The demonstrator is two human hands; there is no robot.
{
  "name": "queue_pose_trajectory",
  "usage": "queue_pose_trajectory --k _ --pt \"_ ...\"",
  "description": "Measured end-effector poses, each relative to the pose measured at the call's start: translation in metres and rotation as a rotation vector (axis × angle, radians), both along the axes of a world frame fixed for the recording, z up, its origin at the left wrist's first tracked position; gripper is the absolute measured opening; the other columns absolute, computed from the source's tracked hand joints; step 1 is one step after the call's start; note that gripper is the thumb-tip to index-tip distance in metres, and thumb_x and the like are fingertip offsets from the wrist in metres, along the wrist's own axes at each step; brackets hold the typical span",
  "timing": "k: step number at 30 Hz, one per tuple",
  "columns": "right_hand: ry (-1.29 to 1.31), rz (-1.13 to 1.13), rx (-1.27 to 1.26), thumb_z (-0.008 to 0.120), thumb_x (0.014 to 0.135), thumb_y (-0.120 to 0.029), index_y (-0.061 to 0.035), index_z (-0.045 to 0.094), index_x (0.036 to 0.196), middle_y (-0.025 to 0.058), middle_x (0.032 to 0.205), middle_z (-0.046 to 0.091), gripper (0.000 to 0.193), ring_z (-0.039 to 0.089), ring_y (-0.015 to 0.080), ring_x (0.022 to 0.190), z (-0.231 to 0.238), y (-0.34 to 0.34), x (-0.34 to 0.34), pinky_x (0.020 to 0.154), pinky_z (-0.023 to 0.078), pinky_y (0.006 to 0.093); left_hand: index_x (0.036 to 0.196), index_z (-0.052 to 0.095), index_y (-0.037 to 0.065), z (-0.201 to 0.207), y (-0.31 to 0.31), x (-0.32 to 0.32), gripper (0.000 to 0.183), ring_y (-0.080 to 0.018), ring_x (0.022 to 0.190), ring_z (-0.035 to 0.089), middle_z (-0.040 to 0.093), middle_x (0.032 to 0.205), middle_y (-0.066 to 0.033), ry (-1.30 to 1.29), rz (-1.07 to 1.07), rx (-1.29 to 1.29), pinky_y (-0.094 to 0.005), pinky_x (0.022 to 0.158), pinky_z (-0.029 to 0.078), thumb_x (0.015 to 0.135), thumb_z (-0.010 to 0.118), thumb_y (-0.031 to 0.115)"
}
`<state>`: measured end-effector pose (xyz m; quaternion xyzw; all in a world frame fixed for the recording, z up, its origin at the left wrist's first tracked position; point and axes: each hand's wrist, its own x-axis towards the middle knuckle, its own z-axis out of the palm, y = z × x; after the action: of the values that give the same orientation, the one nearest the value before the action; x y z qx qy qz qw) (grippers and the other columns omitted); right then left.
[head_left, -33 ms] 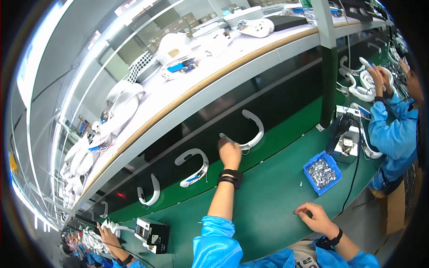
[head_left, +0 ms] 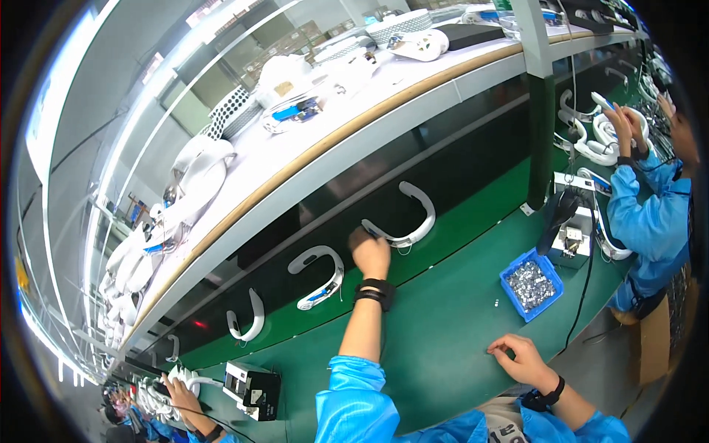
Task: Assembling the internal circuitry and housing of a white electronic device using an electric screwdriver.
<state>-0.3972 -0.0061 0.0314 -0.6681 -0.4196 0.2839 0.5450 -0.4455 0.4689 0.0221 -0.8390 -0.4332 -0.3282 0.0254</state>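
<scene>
My left hand point(head_left: 371, 252) reaches far across the bench, at the left end of a white U-shaped band point(head_left: 422, 232) lying on the black and green strip. Its fingers are blurred and partly hidden, so whether they touch the band does not show. Further left lies a second white curved band point(head_left: 332, 275) with a blue part along its lower arm. My right hand point(head_left: 523, 360) hovers or rests near the front edge of the green tabletop point(head_left: 436, 347), fingers loosely bent and apart, holding nothing. Beyond it stands a blue tray point(head_left: 548, 301) of small metallic parts.
Another white band point(head_left: 255, 317) lies to the left. Small machines point(head_left: 252, 390) point(head_left: 574, 236) stand at left and right, with a black cable point(head_left: 583, 295) near the right one. A loaded shelf point(head_left: 458, 85) overhangs the back. Co-workers' hands point(head_left: 628, 129) point(head_left: 185, 402) are at both sides.
My left hand has shifted slightly left, baring more of the white band's left end. The band and my right hand look the same.
</scene>
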Motion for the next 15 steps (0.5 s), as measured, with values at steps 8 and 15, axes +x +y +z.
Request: queue_pose_trajectory --k 8,15 --pt "-0.098 0.081 0.097 0.065 0.094 -0.004 -0.003 0.07 0.104 0.011 0.093 0.072 0.011 0.07 0.0257 0.082 0.0 0.006 0.01 0.071 0.055 0.0358 0.114 0.066 -0.002 -0.052 0.077 -0.091 0.039 -0.0392 0.109 0.074 0.073 0.12 -0.0231 0.524 0.336 -0.33 -0.0473 0.09 0.06 0.097 0.06 0.032" --pt "-0.368 -0.309 0.073 0.066 0.094 -0.004 -0.0014 0.069 0.108 0.0145 0.093 0.07 0.014 0.069 0.032 0.083 0.039 -0.017 0.068 0.072 0.055 0.0407 0.106 0.066 -0.002 0.026 0.045 -0.096 0.033 -0.0204 0.069 0.071 0.073 0.085 -0.0137 -0.08 -0.15 -0.724 -0.0356 0.059 0.053 0.109 0.054 0.029"
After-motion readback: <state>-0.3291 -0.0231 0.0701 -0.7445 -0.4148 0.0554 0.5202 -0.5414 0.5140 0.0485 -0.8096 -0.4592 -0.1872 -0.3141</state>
